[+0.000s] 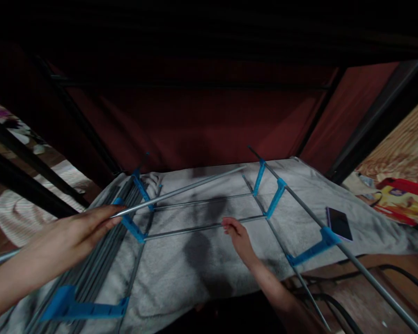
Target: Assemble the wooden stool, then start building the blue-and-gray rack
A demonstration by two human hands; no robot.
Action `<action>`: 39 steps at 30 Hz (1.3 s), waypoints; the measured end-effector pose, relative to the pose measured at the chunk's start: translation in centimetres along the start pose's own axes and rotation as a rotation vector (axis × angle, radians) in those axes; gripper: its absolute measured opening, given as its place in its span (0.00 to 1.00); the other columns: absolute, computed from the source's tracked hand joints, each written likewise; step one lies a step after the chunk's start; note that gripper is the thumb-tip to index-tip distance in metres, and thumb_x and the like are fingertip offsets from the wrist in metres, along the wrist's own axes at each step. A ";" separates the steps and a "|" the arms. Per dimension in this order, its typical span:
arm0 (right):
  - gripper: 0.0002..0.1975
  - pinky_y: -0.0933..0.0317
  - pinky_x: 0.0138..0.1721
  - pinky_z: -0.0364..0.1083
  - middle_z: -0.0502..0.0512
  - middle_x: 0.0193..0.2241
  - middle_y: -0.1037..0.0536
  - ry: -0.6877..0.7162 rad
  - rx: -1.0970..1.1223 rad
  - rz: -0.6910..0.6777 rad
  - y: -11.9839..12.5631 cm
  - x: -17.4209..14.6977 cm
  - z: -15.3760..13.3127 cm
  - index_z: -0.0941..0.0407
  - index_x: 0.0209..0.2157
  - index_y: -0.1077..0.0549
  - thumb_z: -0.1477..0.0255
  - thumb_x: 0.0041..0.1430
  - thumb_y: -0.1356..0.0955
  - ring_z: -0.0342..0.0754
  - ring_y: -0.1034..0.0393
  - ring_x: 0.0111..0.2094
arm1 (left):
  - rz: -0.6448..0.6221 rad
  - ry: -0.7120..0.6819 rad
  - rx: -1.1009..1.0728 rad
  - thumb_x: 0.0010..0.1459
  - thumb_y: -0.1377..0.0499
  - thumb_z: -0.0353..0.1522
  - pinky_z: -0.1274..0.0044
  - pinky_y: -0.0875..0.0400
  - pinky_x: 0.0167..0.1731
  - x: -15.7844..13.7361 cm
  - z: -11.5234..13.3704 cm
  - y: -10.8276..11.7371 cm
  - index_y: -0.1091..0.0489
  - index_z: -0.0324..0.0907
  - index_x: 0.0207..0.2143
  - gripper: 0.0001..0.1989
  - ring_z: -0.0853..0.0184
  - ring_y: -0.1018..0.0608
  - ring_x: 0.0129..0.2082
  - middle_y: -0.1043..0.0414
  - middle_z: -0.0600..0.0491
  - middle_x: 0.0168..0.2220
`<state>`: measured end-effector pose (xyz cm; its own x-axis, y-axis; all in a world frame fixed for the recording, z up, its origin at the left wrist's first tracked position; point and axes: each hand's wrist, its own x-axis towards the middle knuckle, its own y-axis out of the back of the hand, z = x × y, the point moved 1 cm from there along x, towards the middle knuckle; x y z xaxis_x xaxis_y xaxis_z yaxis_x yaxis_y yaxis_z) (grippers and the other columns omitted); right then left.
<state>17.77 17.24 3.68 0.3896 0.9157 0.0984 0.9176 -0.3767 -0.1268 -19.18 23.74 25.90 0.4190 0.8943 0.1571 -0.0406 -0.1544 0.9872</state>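
A long grey metal tube (181,189) is gripped in my left hand (87,227), slanting up to the right above a frame. That frame has grey tubes joined by blue plastic brackets (276,198), and it lies on a grey blanket (209,260). My right hand (237,235) overlaps the nearer cross tube (184,231) in view; its fingers are curled with nothing visible in them. Whether it touches the tube, I cannot tell. Another blue bracket (87,310) sits at the lower left, by a bundle of loose grey tubes (106,260).
A dark phone (339,224) lies on the blanket at the right. Beyond the blanket stands a dark red panel (209,125) between dark metal bars. A red and yellow package (404,199) lies at far right. Black curved bars (337,311) show at the lower right.
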 end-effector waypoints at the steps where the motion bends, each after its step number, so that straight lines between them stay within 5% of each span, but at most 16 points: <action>1: 0.12 0.33 0.39 0.47 0.53 0.37 0.19 -0.021 0.052 0.026 0.3 0.9 -0.8 0.52 0.40 0.22 0.68 0.54 0.32 0.48 0.27 0.38 | -0.045 -0.038 0.001 0.62 0.60 0.49 0.72 0.27 0.48 1.1 0.8 -0.2 0.30 0.50 0.55 0.29 0.61 0.19 0.46 0.23 0.56 0.51; 7: 0.15 0.34 0.36 0.45 0.53 0.36 0.19 -0.175 0.347 0.103 2.7 5.3 -4.2 0.53 0.40 0.24 0.69 0.47 0.29 0.45 0.27 0.34 | -0.153 -0.135 -0.019 0.67 0.59 0.44 0.66 0.29 0.52 5.0 5.2 -1.6 0.31 0.46 0.58 0.26 0.56 0.22 0.52 0.26 0.52 0.56; 14: 0.05 0.29 0.36 0.44 0.53 0.35 0.18 -0.369 0.619 0.094 4.7 8.9 -5.4 0.53 0.34 0.26 0.73 0.54 0.34 0.44 0.24 0.34 | -0.226 -0.205 -0.047 0.67 0.61 0.44 0.69 0.28 0.49 6.9 7.4 -4.7 0.31 0.45 0.57 0.28 0.56 0.21 0.49 0.23 0.49 0.52; 25: 0.05 0.32 0.24 0.38 0.50 0.25 0.22 -0.435 0.637 0.173 5.1 14.2 -5.5 0.55 0.28 0.30 0.78 0.57 0.34 0.40 0.29 0.23 | -0.199 -0.131 -0.069 0.67 0.58 0.42 0.72 0.28 0.45 9.8 8.0 -7.6 0.31 0.48 0.57 0.24 0.57 0.20 0.48 0.23 0.51 0.51; 39: 0.07 0.30 0.27 0.37 0.50 0.25 0.21 -0.470 0.742 0.117 5.5 15.8 -3.4 0.56 0.30 0.28 0.79 0.59 0.36 0.38 0.28 0.23 | -0.197 -0.267 -0.081 0.66 0.54 0.34 0.72 0.29 0.45 13.6 10.4 -9.1 0.30 0.44 0.52 0.19 0.59 0.20 0.45 0.23 0.47 0.48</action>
<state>29.29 29.17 7.94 0.2552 0.9011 -0.3506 0.5222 -0.4337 -0.7343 -3.66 32.90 18.75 0.6481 0.7605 -0.0396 -0.0023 0.0540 0.9985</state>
